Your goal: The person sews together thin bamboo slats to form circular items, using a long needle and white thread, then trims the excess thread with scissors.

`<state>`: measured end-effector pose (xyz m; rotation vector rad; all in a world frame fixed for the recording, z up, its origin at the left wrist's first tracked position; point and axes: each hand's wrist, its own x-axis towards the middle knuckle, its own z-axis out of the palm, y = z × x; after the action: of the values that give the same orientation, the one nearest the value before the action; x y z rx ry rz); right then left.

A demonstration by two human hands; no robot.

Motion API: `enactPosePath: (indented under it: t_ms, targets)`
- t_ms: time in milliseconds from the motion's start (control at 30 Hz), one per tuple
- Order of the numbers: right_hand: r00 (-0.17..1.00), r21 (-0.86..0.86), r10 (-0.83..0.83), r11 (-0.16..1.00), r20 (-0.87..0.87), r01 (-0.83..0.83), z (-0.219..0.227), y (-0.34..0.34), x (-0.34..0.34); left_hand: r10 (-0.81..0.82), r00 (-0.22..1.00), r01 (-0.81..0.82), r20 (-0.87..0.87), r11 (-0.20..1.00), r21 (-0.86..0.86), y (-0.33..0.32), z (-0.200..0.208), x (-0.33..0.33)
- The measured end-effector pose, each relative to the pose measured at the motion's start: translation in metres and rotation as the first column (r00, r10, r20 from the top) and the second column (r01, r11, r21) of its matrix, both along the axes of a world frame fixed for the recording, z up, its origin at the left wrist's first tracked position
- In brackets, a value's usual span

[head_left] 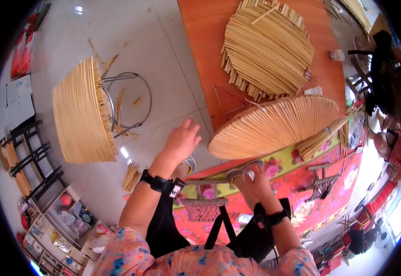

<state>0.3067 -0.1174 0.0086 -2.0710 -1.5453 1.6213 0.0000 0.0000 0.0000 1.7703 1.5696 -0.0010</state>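
Observation:
My left hand [182, 141] is held out over the tiled floor with its fingers apart and nothing in it. To its right, a large round disc of pleated straw [274, 129] stands tilted against the near edge of the orange table [200, 50]. My right hand [255, 183] is low in front of the disc, above my shoe, fingers drawn together. A small shiny bit [250, 175] shows at its fingertips, too small to name. On the table lies a round mat of straw stalks [269, 50], its rim uneven.
At the left, a curved straw panel [83, 115] stands beside a wire ring frame [151, 99]. Loose stalks [131, 177] lie on the floor. A tied straw bundle [327, 135] rests right of the disc. A low stool [205, 209] is near my legs. A person [394, 69] is at the far right.

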Motion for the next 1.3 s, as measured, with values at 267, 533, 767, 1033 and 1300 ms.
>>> enactPosePath:
  t_ms: [267,533,767,1033,1300]
  targets:
    - [0.987,-0.019,0.127,0.991,-0.101,-0.130,-0.075,-0.004,0.001,-0.358,0.913,0.319,-0.196,0.925,-0.205,0.004,-0.024,-0.027]
    - [0.959,0.029,0.285,0.958,0.009,-0.285,-0.033,0.019,0.002,-0.185,0.934,0.214,-0.305,0.975,0.064,0.005,0.035,-0.058]
    - [0.819,0.245,0.470,0.795,0.328,-0.555,-0.001,-0.010,-0.005,-0.138,0.945,0.228,-0.296,0.929,0.293,-0.022,0.058,-0.055]
    - [0.783,0.324,0.565,0.713,0.260,-0.622,0.014,-0.063,-0.014,-0.305,0.943,0.332,-0.130,0.868,0.369,-0.029,0.058,-0.017]
    - [0.876,0.524,0.418,0.704,0.240,-0.480,-0.073,-0.058,0.002,-0.296,0.947,0.254,0.128,0.929,0.271,-0.038,0.043,0.021]
